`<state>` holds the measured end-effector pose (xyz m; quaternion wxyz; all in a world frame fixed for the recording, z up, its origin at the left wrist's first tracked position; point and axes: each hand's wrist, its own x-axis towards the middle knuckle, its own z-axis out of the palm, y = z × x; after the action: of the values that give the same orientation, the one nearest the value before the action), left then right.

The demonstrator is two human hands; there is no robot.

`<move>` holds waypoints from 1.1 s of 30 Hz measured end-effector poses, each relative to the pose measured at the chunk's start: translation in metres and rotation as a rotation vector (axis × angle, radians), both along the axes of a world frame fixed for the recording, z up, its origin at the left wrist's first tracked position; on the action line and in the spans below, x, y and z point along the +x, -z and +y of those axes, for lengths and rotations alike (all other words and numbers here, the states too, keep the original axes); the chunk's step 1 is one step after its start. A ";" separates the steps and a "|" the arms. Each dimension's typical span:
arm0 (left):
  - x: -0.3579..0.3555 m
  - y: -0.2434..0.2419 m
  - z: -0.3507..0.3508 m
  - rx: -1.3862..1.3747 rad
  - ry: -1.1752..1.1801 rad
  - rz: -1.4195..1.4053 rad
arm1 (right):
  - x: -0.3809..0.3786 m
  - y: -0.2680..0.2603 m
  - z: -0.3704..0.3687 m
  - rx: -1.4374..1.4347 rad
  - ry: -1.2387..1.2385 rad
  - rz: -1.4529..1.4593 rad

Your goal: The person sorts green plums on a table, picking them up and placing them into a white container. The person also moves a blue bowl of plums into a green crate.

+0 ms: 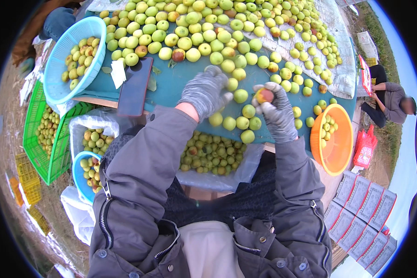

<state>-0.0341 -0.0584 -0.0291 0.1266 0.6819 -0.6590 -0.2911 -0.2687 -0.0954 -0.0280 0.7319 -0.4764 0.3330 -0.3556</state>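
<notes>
My right hand point(276, 107), in a grey knit glove, grips a jujube point(264, 95) with a red-brown blush, holding it up between thumb and fingers above the teal table cover point(180, 81). My left hand point(206, 93), gloved alike, is palm down over the cover, beside a line of loose green jujubes point(240, 96). Its palm side is hidden, so whether it holds anything is unclear. Past both hands spreads a large heap of green jujubes point(194, 27), some with brown patches. Below the table edge, between my knees, a plastic-lined container point(208, 179) holds many more.
Left stand a light-blue basket point(50, 78), a phone point(134, 88), paper slips point(118, 73), a green crate point(50, 170) and a blue basin point(78, 173). An orange basket point(344, 146) stands right, near stacked printed boxes point(361, 219). A person point(394, 97) sits farther off.
</notes>
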 end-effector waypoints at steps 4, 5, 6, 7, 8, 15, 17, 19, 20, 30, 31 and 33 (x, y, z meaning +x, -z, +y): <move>-0.008 0.004 0.003 -0.122 -0.039 0.026 | -0.045 0.008 0.000 0.425 0.182 -0.307; -0.004 0.005 0.003 -0.140 -0.050 0.017 | -0.064 0.006 -0.003 0.544 0.245 -0.428; -0.001 0.005 0.004 -0.187 -0.072 0.012 | -0.083 0.004 -0.004 0.491 0.379 -0.476; 0.002 0.006 0.005 -0.273 -0.106 -0.001 | -0.103 0.001 -0.011 0.427 0.367 -0.666; 0.004 0.006 0.006 -0.327 -0.143 -0.025 | -0.126 -0.005 -0.011 0.402 0.457 -0.800; -0.001 0.004 0.023 -0.108 -0.142 -0.196 | -0.123 -0.004 -0.010 -0.024 0.783 -0.022; -0.006 0.002 0.026 0.022 0.003 -0.120 | -0.078 0.014 0.005 -0.448 0.462 0.664; -0.010 -0.001 0.032 -0.059 -0.026 -0.103 | -0.032 0.031 0.011 -1.091 0.230 1.165; -0.006 -0.004 0.031 -0.035 -0.031 -0.066 | -0.016 0.035 0.024 -1.131 0.151 1.385; 0.023 -0.033 0.054 -0.269 -0.136 -0.019 | 0.040 0.051 0.191 -0.869 -0.359 0.994; 0.026 -0.036 0.055 -0.247 -0.106 -0.056 | 0.055 0.075 0.204 -0.781 -0.451 1.051; 0.029 -0.041 0.058 -0.213 -0.091 0.023 | 0.075 0.123 0.209 -0.759 -0.521 1.201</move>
<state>-0.0050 -0.0007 0.0121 0.2187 0.6905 -0.6530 -0.2213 -0.1934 0.1138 -0.1513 0.2707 -0.8709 0.4059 0.0593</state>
